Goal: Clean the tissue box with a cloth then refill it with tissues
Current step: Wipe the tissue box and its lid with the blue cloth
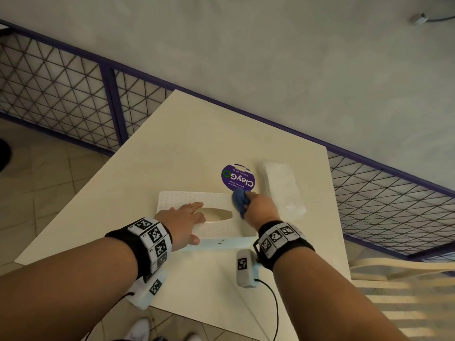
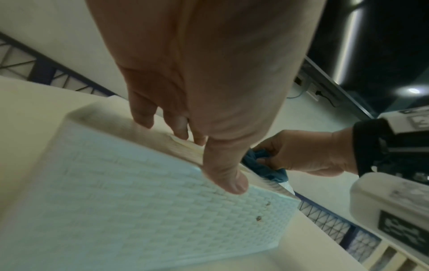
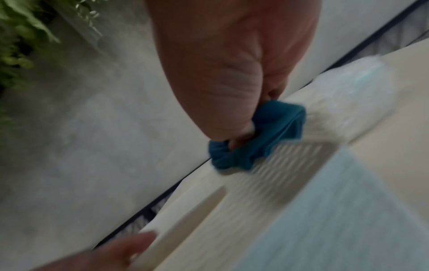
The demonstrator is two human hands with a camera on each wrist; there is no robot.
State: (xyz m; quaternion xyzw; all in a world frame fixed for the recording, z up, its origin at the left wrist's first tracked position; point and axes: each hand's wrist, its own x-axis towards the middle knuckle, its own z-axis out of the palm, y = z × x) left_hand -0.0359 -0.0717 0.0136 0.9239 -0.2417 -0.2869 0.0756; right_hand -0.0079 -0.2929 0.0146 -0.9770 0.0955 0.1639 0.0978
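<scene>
While left hand steadies tissue box, cloth bunched in right fingers.

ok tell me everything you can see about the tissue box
The tissue box is a white, plastic-looking rectangular box with a woven-pattern surface and an oval slot on top, showing no tissue. It lies flat on the table. The left hand rests on top with its thumb on the near side; the right hand presses a blue cloth on its right end. Small dark specks mark the near side.
</scene>
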